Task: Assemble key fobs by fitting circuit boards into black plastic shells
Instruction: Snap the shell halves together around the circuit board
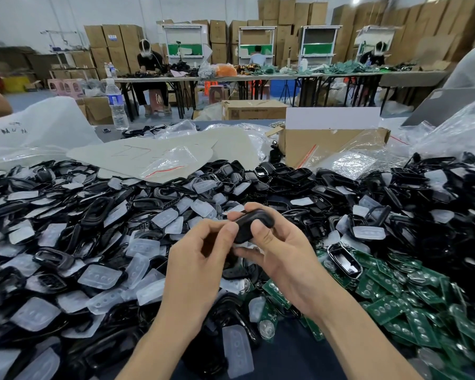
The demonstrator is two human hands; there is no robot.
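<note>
A black plastic key fob shell is held above the table's middle, between both hands. My right hand wraps it from the right, thumb on top and fingers beneath. My left hand pinches its left end with thumb and forefinger. Whether a board sits inside the shell is hidden. Green circuit boards lie heaped at the lower right. Loose black shells and clear rubber button pads cover the table to the left and behind.
A cardboard box with plastic bags stands behind the pile at centre right. Flat grey sheets and a water bottle sit further back left. Other people work at long tables in the background.
</note>
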